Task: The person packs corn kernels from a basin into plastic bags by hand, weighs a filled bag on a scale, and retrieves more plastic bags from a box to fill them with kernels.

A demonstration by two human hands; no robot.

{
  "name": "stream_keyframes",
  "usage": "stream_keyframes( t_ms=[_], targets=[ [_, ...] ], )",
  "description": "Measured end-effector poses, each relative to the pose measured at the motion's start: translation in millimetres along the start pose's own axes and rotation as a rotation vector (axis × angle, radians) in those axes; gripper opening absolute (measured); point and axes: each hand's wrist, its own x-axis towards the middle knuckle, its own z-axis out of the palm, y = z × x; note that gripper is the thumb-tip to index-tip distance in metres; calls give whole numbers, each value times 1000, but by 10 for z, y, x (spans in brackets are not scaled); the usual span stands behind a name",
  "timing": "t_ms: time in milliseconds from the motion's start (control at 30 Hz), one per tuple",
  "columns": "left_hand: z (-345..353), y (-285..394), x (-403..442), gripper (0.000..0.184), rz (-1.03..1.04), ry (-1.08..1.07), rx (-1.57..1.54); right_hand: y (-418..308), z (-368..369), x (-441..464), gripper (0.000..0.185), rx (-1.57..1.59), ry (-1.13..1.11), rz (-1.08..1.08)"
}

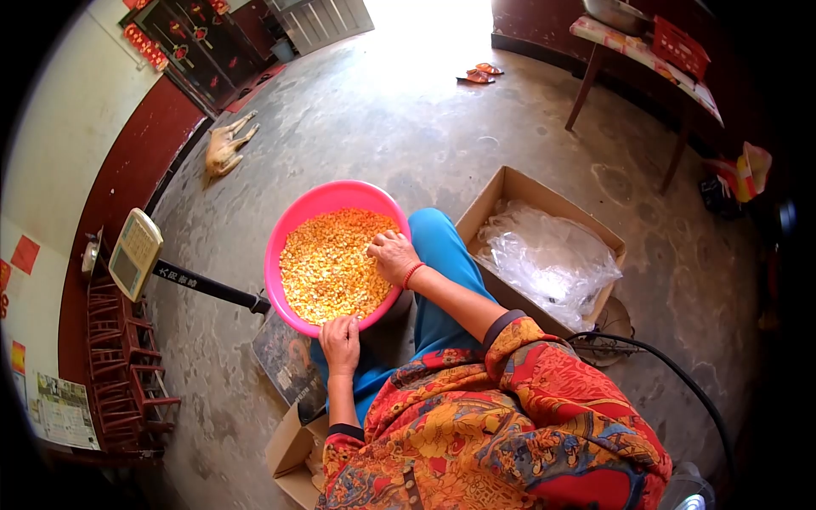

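Note:
A round pink basin (275, 265) filled with yellow corn kernels (331, 263) is in front of my lap. My left hand (341, 342) is at the near rim, its fingers bent over the edge and closed on it. On the right side of the basin, my right hand (393, 257) rests over the corn with its fingers curled together at the surface. Whatever is between those fingertips is too small to make out. A red bracelet circles my right wrist.
A platform scale with a display (136, 255) stands left of the basin. An open cardboard box (501, 183) holding clear plastic bags (552, 255) sits at my right. Further off are a lying dog (225, 151), orange slippers (480, 75), a table (586, 85) and stacked stools (119, 365).

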Motion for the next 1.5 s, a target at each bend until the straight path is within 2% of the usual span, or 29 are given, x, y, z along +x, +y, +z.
stream_keyframes(
  t_ms=[500, 600, 667, 767, 1500],
  targets=[
    [-4, -21, -9, 21, 25, 3, -12, -12, -21, 6, 16, -7, -34, 21],
    [-20, -5, 0, 23, 24, -31, -39, -8, -28, 4, 16, -6, -51, 24],
    [-30, -5, -15, 30, 99, -10, 21, -15, -37, 10, 17, -9, -62, 26],
    [-10, -28, -18, 36, 29, -42, 6, -18, -27, 17, 17, -17, -72, 27],
    [-22, -25, 12, 37, 65, -3, 15, 3, -17, 22, 12, 9, -33, 3]
  ],
)
